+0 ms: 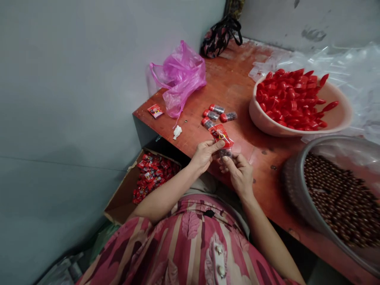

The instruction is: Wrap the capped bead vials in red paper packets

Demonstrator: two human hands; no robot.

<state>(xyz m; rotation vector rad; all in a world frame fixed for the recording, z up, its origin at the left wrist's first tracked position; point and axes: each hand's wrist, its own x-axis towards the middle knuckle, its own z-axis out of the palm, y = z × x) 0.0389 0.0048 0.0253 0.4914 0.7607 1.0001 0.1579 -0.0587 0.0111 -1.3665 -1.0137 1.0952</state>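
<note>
Just over the table's front edge, my left hand is closed, thumb on top, on a red printed wrapper. My right hand pinches the lower end of a small clear tube with dark balls inside. The wrapper's lower part meets the tube; how far it covers it, I cannot tell. Fingers hide part of both. Beyond the hands lie several small tubes with red caps, filled with dark pieces. A flat red printed packet rests near the table's left corner.
A pink bowl of red plastic caps and a grey basin of dark brown balls stand right. A purple plastic bag, white crumpled scrap and patterned bag lie left and behind. Below, a cardboard box holds red packets.
</note>
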